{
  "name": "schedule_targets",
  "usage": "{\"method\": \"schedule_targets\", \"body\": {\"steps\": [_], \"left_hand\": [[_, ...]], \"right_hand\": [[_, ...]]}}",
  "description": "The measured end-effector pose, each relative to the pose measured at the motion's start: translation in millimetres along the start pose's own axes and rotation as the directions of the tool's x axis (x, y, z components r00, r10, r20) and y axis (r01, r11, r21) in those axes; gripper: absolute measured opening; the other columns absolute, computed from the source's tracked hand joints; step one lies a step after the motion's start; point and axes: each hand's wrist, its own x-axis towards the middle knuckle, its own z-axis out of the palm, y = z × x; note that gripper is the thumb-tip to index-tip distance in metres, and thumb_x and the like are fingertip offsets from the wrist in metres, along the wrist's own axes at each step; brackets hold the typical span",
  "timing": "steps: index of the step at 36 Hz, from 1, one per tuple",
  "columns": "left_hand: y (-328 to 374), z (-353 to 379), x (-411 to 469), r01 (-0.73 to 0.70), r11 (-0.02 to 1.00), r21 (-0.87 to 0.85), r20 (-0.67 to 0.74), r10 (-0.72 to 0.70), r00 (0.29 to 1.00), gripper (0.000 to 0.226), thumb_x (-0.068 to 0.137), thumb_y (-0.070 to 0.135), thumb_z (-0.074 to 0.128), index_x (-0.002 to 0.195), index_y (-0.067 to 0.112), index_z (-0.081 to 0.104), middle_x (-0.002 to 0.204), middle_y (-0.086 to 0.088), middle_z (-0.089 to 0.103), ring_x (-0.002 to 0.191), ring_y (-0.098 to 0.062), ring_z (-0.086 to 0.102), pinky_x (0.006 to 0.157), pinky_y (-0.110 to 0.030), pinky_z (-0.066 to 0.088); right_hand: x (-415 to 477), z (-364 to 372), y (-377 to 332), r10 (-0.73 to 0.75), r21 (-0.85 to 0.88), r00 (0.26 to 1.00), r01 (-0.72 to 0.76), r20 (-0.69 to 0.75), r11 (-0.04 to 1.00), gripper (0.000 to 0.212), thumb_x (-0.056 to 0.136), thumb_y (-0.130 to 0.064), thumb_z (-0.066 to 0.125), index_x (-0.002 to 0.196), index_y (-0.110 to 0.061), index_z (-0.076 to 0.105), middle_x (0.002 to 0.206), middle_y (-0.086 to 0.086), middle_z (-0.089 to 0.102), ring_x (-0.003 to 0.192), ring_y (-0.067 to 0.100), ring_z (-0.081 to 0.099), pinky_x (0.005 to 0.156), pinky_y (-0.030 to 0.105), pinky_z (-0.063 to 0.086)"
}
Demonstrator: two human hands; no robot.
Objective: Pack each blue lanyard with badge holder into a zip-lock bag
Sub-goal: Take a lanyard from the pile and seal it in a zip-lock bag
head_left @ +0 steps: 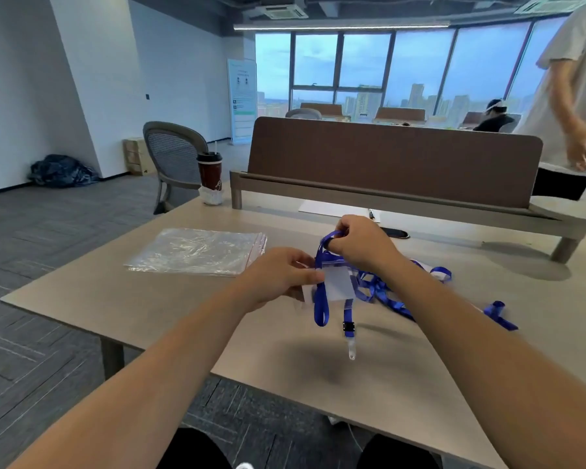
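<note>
Head view: both bare forearms reach over the table [170,299], and the hands meet above its middle. The left hand [281,279] curls its fingers and thumb round the left edge of a small clear bag [339,282] held just above the table. A pale rectangle shows at the bag; whether it is the badge holder, and whether it sits inside the bag or behind it, I cannot tell. The right hand [359,245] is above the bag's top edge and pinches a loop of a blue lanyard [320,309] between thumb and fingers. From there the strap runs down across the bag, and a loop of it hangs below the bag over the table. Beside that loop dangle a black clip [348,326] and a clear tab [352,350].

More lanyards [403,299] lie in a tangle on the table's right half, just beside the right wrist. A flat stack of bags [197,252] lies on its left half. At the far left corner stands a cup [210,170]. Along the far edge runs a brown divider [386,157], with paper [329,209] and a pen [372,214] before it. A person [572,96] stands past the far right corner.
</note>
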Motion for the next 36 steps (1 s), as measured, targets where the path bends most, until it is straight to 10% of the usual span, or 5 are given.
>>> {"method": "schedule_targets", "body": {"steps": [9, 18, 26, 36], "left_hand": [[7, -9, 1, -0.026, 0.999, 0.020, 0.040, 0.025, 0.999, 0.018, 0.092, 0.017, 0.068, 0.104, 0.026, 0.059, 0.098, 0.006, 0.069, 0.094, -0.019, 0.066, 0.077, -0.026, 0.058], [15, -16, 3, -0.061, 0.972, -0.226, -0.064, 0.048, 0.997, 0.017, 0.094, 0.015, 0.064, 0.111, 0.019, 0.063, 0.104, 0.000, 0.072, 0.097, -0.017, 0.066, 0.078, -0.027, 0.057], [23, -21, 13, -0.191, 0.967, -0.172, -0.376, 0.114, 0.920, 0.009, 0.098, 0.021, 0.061, 0.107, 0.020, 0.060, 0.102, 0.004, 0.070, 0.096, -0.015, 0.065, 0.075, -0.026, 0.057], [21, -8, 23, -0.100, 0.988, 0.120, -0.566, 0.151, 0.810, 0.010, 0.101, 0.022, 0.055, 0.108, 0.015, 0.058, 0.100, 0.005, 0.058, 0.093, -0.013, 0.054, 0.074, -0.018, 0.041]], "right_hand": [[-7, -10, 19, 0.010, 0.294, 0.998, -0.026, 0.055, 0.956, 0.016, 0.087, -0.025, 0.070, 0.090, -0.013, 0.062, 0.084, 0.006, 0.062, 0.070, 0.017, 0.055, 0.064, 0.029, 0.048], [-21, -11, 49, 0.043, 0.806, 0.955, -0.270, 0.292, 0.527, 0.020, 0.095, -0.015, 0.062, 0.113, -0.009, 0.064, 0.113, 0.017, 0.070, 0.109, 0.036, 0.065, 0.097, 0.051, 0.052], [-41, 13, 48, 0.048, 0.854, 0.935, -0.342, 0.352, 0.391, 0.021, 0.095, -0.001, 0.055, 0.112, -0.007, 0.066, 0.093, 0.012, 0.071, 0.079, 0.022, 0.067, 0.088, 0.041, 0.053], [-55, 28, 32, -0.005, 0.650, 0.942, -0.228, 0.336, 0.725, 0.019, 0.088, -0.011, 0.070, 0.105, -0.018, 0.073, 0.091, 0.007, 0.072, 0.078, 0.018, 0.063, 0.085, 0.035, 0.057]]}}
